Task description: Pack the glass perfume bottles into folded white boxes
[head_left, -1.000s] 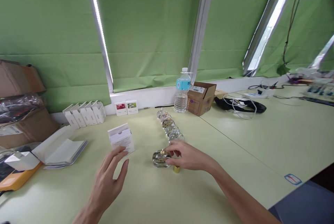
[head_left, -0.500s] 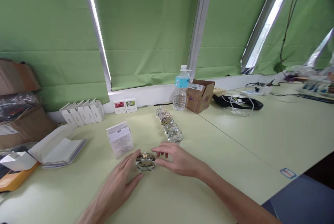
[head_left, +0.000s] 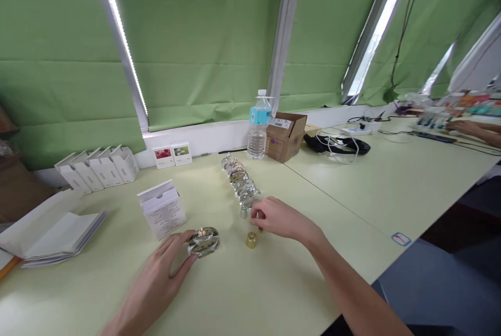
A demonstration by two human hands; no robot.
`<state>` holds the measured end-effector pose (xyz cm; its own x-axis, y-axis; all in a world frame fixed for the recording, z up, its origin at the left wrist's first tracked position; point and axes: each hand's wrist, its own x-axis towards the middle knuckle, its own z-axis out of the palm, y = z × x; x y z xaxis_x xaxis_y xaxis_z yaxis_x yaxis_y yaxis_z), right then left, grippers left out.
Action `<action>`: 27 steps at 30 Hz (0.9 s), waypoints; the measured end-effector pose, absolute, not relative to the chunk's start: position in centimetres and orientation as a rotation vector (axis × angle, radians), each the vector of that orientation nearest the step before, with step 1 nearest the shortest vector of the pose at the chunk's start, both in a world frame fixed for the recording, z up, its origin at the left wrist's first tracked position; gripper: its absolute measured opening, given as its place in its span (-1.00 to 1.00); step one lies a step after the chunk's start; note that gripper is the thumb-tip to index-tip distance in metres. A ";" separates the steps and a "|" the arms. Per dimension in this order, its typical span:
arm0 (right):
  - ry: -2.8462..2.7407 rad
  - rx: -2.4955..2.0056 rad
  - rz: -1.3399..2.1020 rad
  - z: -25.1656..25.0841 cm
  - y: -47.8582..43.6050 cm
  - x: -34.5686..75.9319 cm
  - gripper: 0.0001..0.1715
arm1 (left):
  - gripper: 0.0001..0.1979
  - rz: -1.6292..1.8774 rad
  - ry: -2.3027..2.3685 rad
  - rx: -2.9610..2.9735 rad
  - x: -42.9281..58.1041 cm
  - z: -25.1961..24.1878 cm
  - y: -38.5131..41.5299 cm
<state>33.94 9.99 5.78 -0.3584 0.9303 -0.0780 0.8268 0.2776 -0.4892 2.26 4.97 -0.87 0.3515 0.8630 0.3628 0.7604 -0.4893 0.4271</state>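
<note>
A clear glass perfume bottle (head_left: 204,246) with a bare gold and white spray nozzle stands on the table. My left hand (head_left: 158,278) grips its left side between thumb and fingers. To the right, my right hand (head_left: 279,218) is closed in a pinch low over the table. A small gold piece (head_left: 260,229) shows just under its fingertips; most of it is hidden. Beside it a gold cap (head_left: 251,240) stands on the tabletop, and a small clear cap (head_left: 244,212) sits behind. Several similar bottles (head_left: 237,175) form a row running back from my right hand.
An upright white box (head_left: 162,213) with an open flap stands behind my left hand. Along the back are white cartons (head_left: 97,170), two picture cards (head_left: 172,156), a water bottle (head_left: 258,130), and a cardboard box (head_left: 285,138). Another person's hand (head_left: 465,127) is far right.
My right hand has left the perfume bottle and moved right, closing beside the gold cap. The caps now show. My left hand has closed in on the bottle. The view has turned right.
</note>
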 end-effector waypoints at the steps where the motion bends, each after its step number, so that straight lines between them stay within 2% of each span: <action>1: -2.328 -1.665 0.668 5.6 10.0 34.1 -0.87 | -0.64 0.816 1.482 2.420 2.3 -0.7 4.9; 9: -2.334 -1.846 0.610 4.2 10.5 34.9 -0.89 | -0.64 0.836 1.481 2.419 2.5 -0.1 4.5; 19: -2.375 -1.633 0.662 4.6 10.1 34.1 -0.93 | -0.63 0.860 1.477 2.420 2.6 0.3 4.4; 23: -2.233 -1.444 0.756 5.9 9.6 32.9 -0.84 | -0.64 0.869 1.468 2.403 2.7 0.4 4.3; 27: -2.160 -1.255 0.676 6.3 8.9 31.1 -0.81 | -0.65 0.831 1.438 2.402 2.9 0.7 4.0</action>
